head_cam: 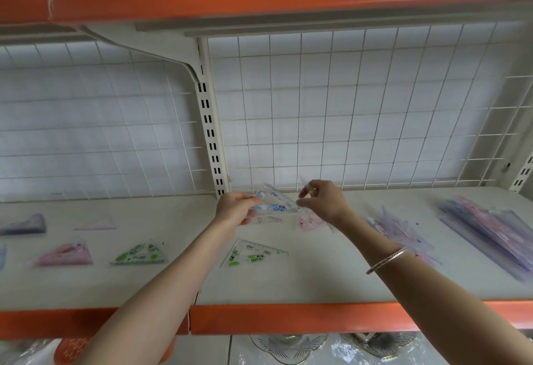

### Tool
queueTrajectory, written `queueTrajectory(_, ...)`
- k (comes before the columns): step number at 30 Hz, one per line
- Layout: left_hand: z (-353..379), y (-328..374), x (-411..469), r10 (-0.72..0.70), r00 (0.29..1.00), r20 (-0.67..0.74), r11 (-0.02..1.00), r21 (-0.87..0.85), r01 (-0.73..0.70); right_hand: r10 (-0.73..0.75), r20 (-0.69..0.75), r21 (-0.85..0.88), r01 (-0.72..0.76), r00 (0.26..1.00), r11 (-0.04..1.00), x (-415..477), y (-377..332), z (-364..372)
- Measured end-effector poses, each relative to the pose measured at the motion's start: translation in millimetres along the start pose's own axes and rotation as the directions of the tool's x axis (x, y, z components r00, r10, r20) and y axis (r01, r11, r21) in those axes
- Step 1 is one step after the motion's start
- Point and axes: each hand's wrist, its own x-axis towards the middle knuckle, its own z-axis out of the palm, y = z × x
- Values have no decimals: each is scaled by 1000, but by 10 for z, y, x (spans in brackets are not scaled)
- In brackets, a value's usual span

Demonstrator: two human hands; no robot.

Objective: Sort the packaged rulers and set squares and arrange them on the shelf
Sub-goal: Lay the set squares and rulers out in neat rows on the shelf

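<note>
Sorting step: my left hand (pixel 235 209) grips and my right hand (pixel 320 200) pinches the blue-printed set square (pixel 275 205) above the shelf's (pixel 317 284) rear edge; next, I judge, it needs laying flat among its like.

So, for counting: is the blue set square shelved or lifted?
Lifted: left hand and right hand hold the set square off the shelf.

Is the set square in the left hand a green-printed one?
No, the left hand grips a blue-printed set square, while a green-printed set square lies flat on the shelf nearer the camera.
</note>
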Motion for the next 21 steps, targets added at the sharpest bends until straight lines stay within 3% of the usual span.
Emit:
queueTrajectory(3, 3, 0, -3, -7, 1000, -10, 1000, -4, 7, -79, 89, -253, 99, 993, 962, -35, -25, 58)
queueTrajectory(7, -20, -8, -8, -19, 1000, -10, 1000, 6, 19, -182, 77, -474, 196, 980, 859, -47, -25, 129)
queueTrajectory(11, -72, -51, 3, -13, 1000, -27, 999, 31, 14, -204, 94, -496, 224, 974, 839, -23, -34, 169)
queueTrajectory(16, -164, -90, 23, 154, 980, -124, 977, 170, -132, -182, 105, -509, 210, 978, 835, 26, -59, 182)
queueTrajectory(21, -328, -120, 64, 274, 929, -250, 919, 353, -177, -106, 108, -484, 146, 988, 863, 108, -87, 228)
